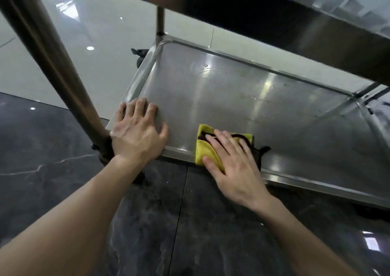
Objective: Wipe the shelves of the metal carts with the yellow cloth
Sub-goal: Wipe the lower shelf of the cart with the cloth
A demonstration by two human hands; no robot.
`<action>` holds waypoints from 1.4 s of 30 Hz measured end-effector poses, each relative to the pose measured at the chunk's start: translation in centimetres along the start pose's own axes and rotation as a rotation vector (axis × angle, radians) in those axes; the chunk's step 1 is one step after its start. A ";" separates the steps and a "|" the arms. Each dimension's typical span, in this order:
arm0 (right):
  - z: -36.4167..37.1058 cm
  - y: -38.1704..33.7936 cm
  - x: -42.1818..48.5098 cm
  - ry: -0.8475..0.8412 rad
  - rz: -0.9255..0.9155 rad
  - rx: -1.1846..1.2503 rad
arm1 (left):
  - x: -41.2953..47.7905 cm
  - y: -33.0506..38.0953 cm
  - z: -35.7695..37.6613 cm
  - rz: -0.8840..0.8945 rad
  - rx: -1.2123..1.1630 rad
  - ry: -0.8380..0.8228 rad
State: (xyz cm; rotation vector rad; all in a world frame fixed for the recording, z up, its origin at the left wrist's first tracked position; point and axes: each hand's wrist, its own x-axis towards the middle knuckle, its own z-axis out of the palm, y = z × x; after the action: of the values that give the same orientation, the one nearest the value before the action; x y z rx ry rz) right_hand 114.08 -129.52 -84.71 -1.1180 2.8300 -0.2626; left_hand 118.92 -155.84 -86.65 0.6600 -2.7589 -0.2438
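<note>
The bottom shelf (232, 90) of a steel cart fills the middle of the view, a shallow tray with a raised rim. A folded yellow cloth (205, 147) with dark trim lies on its near edge. My right hand (230, 162) presses flat on the cloth with straight fingers, covering most of it. My left hand (137, 132) rests flat on the shelf's near left corner, fingers spread, beside the cart's upright post (52, 54).
A higher shelf (295, 18) of the cart overhangs the top right. Another post (160, 20) stands at the far left corner. A caster (139, 54) shows behind the shelf. The floor is dark marble tile (63, 159) near me and pale glossy tile (95, 33) beyond.
</note>
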 end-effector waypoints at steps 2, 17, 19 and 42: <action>-0.4 1.1 1.8 0.013 0.024 -0.009 | -0.1 0.0 0.1 0.001 -0.004 0.007; -1.3 3.4 -2.9 0.010 0.159 0.026 | 0.2 0.9 -0.2 -0.012 0.018 -0.097; -1.3 3.5 -4.9 0.041 0.272 0.025 | -0.3 2.2 -0.7 0.009 -0.018 -0.117; -5.6 15.4 10.6 -0.135 0.153 -0.022 | -2.8 13.0 0.6 0.236 0.017 -0.145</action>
State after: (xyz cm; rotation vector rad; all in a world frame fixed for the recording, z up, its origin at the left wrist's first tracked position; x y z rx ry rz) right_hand 95.26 -125.03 -82.35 -0.8805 2.7848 -0.1393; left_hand 115.72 -142.97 -84.95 0.3269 -2.9467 -0.2242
